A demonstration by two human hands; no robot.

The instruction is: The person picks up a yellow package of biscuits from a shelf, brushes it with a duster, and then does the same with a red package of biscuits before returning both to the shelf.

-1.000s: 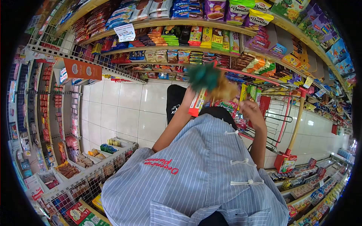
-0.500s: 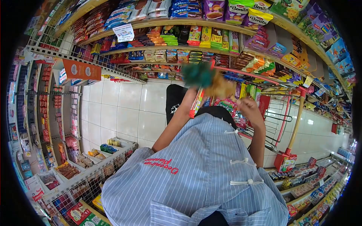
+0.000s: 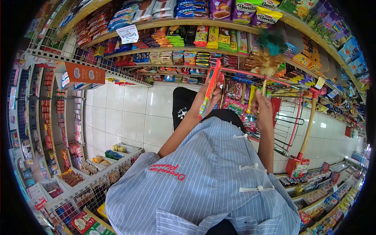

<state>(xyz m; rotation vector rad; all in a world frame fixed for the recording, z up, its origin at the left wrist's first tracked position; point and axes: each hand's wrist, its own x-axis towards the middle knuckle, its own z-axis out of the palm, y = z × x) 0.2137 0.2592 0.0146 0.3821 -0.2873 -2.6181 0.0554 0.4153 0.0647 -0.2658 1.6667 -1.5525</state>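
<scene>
My left hand is wrapped around a flat red packet, which stands nearly edge-on with a colourful lower end; its label cannot be read. To the right, my right hand grips the thin handle of a feather duster. The duster points up, its brown feathers sharp and its teal tip blurred before the snack shelf. Both hands are above a red-railed shopping cart, where colourful candy bags lie just beyond my lap.
Shelves of biscuits and snacks curve across the front, with a price sign at left. A white crate rack of small packets stands at lower left. Tiled floor shows between. More low shelves are at lower right.
The feather duster has swung from in front of the red packet up and to the right, with my right hand on its handle. The red packet has come into full view, raised in my left hand.
</scene>
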